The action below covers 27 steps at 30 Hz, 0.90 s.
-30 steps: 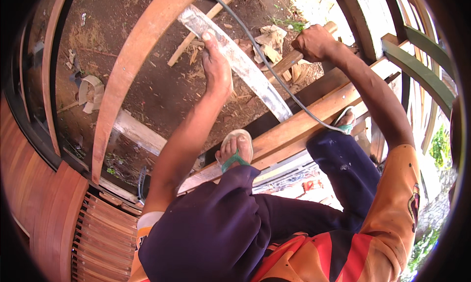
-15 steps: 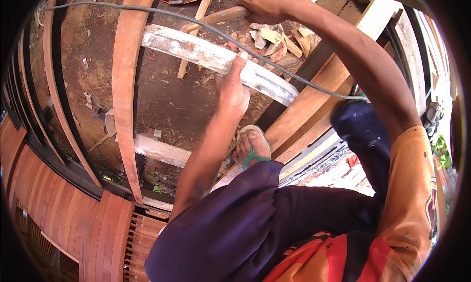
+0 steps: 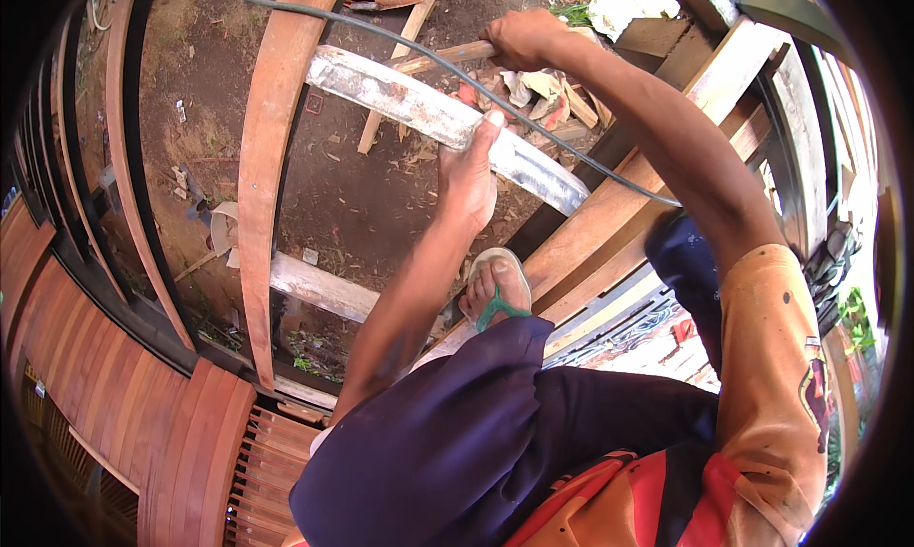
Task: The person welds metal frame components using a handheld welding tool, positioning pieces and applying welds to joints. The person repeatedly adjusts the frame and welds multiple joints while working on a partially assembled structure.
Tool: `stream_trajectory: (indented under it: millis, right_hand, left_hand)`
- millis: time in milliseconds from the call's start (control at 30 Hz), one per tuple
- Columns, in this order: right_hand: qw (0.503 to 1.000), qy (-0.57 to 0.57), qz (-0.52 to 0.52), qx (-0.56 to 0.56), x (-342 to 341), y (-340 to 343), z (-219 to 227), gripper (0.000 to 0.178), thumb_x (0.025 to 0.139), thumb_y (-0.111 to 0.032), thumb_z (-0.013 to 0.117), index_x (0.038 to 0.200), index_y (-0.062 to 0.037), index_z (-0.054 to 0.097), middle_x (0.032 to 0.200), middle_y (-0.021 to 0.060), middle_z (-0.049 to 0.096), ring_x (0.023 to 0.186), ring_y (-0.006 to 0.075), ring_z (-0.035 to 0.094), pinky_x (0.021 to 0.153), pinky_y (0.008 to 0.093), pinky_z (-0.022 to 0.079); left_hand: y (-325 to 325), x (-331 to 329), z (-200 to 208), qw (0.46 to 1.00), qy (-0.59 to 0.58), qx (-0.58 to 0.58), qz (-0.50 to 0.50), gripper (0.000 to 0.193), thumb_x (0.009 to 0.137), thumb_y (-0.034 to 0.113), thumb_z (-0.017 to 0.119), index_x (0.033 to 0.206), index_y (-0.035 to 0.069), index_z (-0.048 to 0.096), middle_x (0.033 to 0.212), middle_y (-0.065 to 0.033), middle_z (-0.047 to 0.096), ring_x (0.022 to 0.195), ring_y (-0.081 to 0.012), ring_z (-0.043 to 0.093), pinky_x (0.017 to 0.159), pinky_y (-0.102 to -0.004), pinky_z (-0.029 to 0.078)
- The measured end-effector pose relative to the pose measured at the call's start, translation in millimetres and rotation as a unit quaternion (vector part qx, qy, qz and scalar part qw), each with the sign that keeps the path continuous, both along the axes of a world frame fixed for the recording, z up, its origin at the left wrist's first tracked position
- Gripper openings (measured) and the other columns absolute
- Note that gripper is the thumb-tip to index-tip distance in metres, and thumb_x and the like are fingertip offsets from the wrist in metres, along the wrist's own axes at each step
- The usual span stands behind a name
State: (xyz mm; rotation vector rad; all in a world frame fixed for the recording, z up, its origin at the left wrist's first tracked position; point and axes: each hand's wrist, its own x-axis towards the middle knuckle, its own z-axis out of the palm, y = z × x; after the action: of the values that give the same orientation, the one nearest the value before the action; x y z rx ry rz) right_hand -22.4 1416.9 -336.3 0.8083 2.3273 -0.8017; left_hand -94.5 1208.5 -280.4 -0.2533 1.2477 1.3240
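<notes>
A whitish, weathered wooden crosspiece spans between a reddish-brown wooden beam on the left and joists on the right. My left hand is closed around its middle, thumb on top. Beyond the crosspiece, my right hand grips a slim wooden stick or handle. Its left end reaches toward the crosspiece's far side, and I cannot make out whether the two touch. A grey cable crosses over the stick and the crosspiece.
Curved wooden beams stand at left, above bare soil with wood scraps. A second pale crosspiece lies nearer. My sandalled foot rests beside the right-hand joists. Reddish slatted boards fill the lower left.
The whole view has shifted, so the beams appear farther right. My right hand has come slightly nearer the crosspiece with the stick. My left hand keeps its hold.
</notes>
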Motion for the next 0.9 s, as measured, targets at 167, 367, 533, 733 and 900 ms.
stream_trajectory:
  millis: [167, 367, 533, 733, 900]
  right_hand:
    - [0.993, 0.107, 0.021, -0.044, 3.5, -0.6, 4.3, 0.035, 0.091, -0.035, 0.071, 0.117, -0.0114, 0.071, 0.104, 0.018, 0.076, 0.097, 0.0395, 0.073, 0.083, 0.0489, 0.059]
    - [0.997, -0.06, 0.001, 0.047, -8.1, 11.9, -12.3, 0.036, 0.092, -0.04, 0.071, 0.119, -0.0171, 0.071, 0.098, 0.0158, 0.076, 0.093, 0.0371, 0.074, 0.081, 0.0488, 0.06]
    - [0.997, 0.078, -0.011, -0.01, 13.1, 26.1, -1.0, 0.032, 0.094, -0.039, 0.07, 0.117, -0.0158, 0.072, 0.101, 0.0154, 0.076, 0.095, 0.037, 0.074, 0.081, 0.05, 0.059]
    - [0.986, 0.163, -0.031, -0.003, 13.7, 0.5, -7.9, 0.033, 0.094, -0.038, 0.07, 0.115, -0.0119, 0.068, 0.091, 0.0179, 0.074, 0.09, 0.0407, 0.073, 0.076, 0.0516, 0.059]
    - [0.99, 0.14, -0.027, 0.008, 6.1, -3.4, -3.9, 0.032, 0.095, -0.04, 0.069, 0.115, -0.0155, 0.068, 0.088, 0.0153, 0.073, 0.086, 0.0402, 0.071, 0.072, 0.0514, 0.057]
  left_hand:
    - [-0.4, -4.1, -5.4, 1.0, -0.009, -0.005, -0.023, 0.053, 0.093, 0.01, 0.076, 0.137, 0.001, 0.047, 0.124, -0.0126, 0.057, 0.12, -0.0279, 0.061, 0.11, -0.0483, 0.052]
    - [-1.0, 1.1, -2.3, 1.0, -0.025, 0.004, 0.005, 0.086, 0.093, 0.005, 0.074, 0.165, 0.008, 0.027, 0.139, -0.0064, 0.052, 0.113, -0.0134, 0.056, 0.1, -0.0316, 0.049]
    - [-6.9, 3.3, 0.4, 1.0, -0.008, 0.004, -0.005, 0.069, 0.093, 0.006, 0.073, 0.152, 0.005, 0.037, 0.128, -0.0083, 0.057, 0.112, -0.0188, 0.061, 0.103, -0.0398, 0.052]
    - [-8.0, 5.7, -1.4, 0.999, 0.018, 0.026, 0.021, 0.053, 0.092, 0.008, 0.076, 0.138, 0.005, 0.048, 0.118, -0.0093, 0.061, 0.111, -0.0237, 0.065, 0.104, -0.047, 0.057]
    - [0.3, 2.5, -1.2, 1.0, 0.02, 0.006, 0.009, 0.049, 0.093, 0.008, 0.076, 0.136, 0.007, 0.051, 0.114, -0.0071, 0.064, 0.105, -0.0207, 0.066, 0.098, -0.0423, 0.058]
